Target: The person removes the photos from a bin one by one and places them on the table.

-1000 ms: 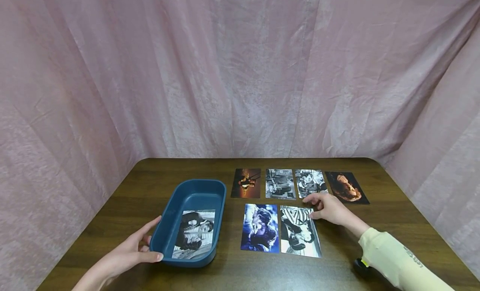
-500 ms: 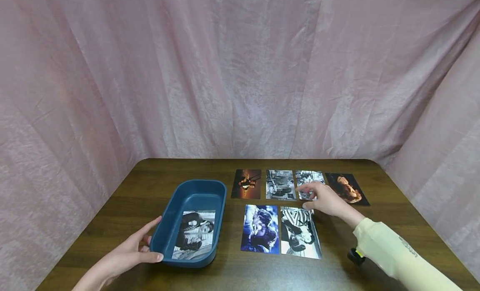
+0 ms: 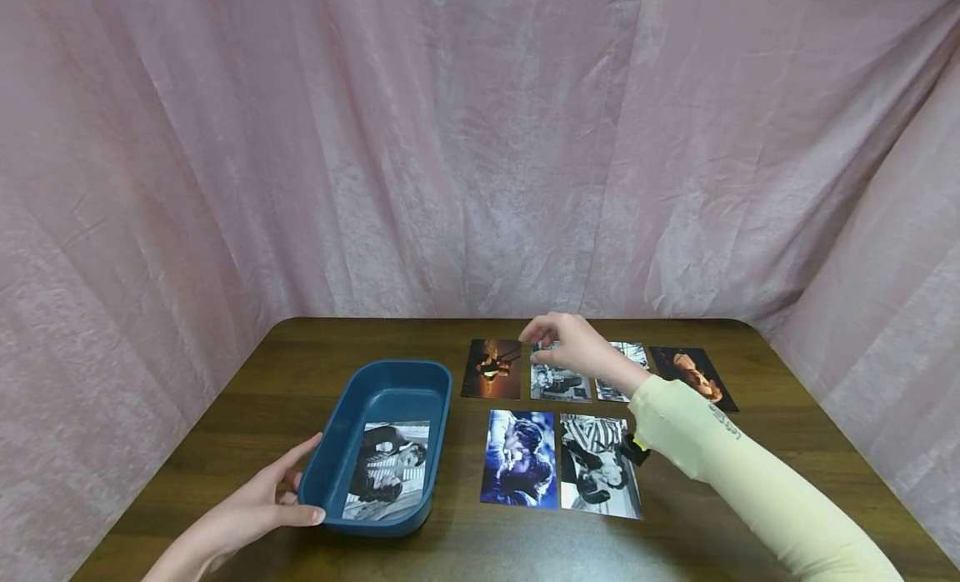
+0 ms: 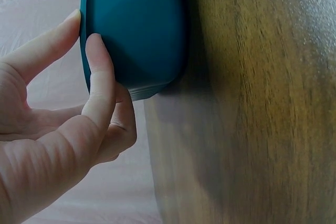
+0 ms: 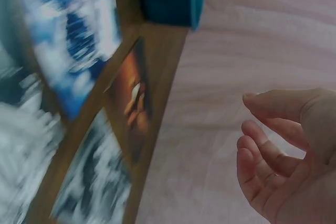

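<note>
A blue plastic bin [image 3: 358,474] stands on the left of the table with a black-and-white photo card [image 3: 386,469] lying in it. My left hand [image 3: 258,503] holds the bin's near-left corner, thumb at the front and fingers along the side; the left wrist view shows the left hand [image 4: 79,108] at the rim. Above the back row hovers my right hand [image 3: 570,344], holding nothing, fingers loosely bent. It partly hides a black-and-white card [image 3: 561,384]. In the right wrist view the right hand [image 5: 283,156] has thumb and fingers apart.
Left of the right hand lies an orange-brown card [image 3: 491,369]. Another black-and-white card [image 3: 611,392] is partly covered by the wrist; a dark card [image 3: 693,376] lies rightmost. In front are a blue-toned card [image 3: 519,459] and a striped-shirt card [image 3: 600,467]. Pink curtain [image 3: 480,148] hangs behind the table.
My right hand has lifted off the area by the striped-shirt card and moved left and back, over the back row. The left hand and the bin have stayed put.
</note>
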### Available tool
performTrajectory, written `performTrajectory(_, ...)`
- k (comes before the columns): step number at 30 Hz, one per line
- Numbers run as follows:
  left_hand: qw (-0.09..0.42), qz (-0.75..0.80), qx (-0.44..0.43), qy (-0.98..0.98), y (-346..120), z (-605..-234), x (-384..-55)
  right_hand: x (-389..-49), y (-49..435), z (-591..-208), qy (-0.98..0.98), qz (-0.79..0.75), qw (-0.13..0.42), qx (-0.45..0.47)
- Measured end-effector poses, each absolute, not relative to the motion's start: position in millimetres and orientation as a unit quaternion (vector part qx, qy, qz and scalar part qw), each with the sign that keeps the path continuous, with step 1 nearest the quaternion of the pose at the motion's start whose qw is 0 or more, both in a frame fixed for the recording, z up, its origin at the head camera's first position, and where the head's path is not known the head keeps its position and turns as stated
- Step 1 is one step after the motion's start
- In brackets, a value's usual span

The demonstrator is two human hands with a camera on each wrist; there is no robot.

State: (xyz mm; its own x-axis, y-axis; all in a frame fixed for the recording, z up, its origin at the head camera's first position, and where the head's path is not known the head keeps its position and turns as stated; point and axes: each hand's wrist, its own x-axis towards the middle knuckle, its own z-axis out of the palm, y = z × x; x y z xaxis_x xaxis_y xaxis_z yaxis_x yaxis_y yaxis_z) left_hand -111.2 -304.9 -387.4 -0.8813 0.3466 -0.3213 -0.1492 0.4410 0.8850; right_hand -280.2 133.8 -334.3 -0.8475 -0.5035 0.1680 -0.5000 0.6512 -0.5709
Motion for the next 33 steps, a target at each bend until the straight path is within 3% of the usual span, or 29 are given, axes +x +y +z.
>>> performTrajectory(19,0.227,0.513,0.055,0.826,-304.9,-387.2,-110.1,-299.9,-22.2,-303.7,0.83,-0.445,0.015,-0.337)
performTrajectory(26,0.229,0.517,0.069,0.822,-301.9,-387.9,-111.5,-298.8,-61.3,-322.0,0.793,-0.53,-0.01,-0.301)
performTrajectory(33,0.231,0.515,0.068,0.822,-297.7,-387.4,-113.5,-289.9,-88.9,-367.3,0.791,-0.552,-0.01,-0.262)
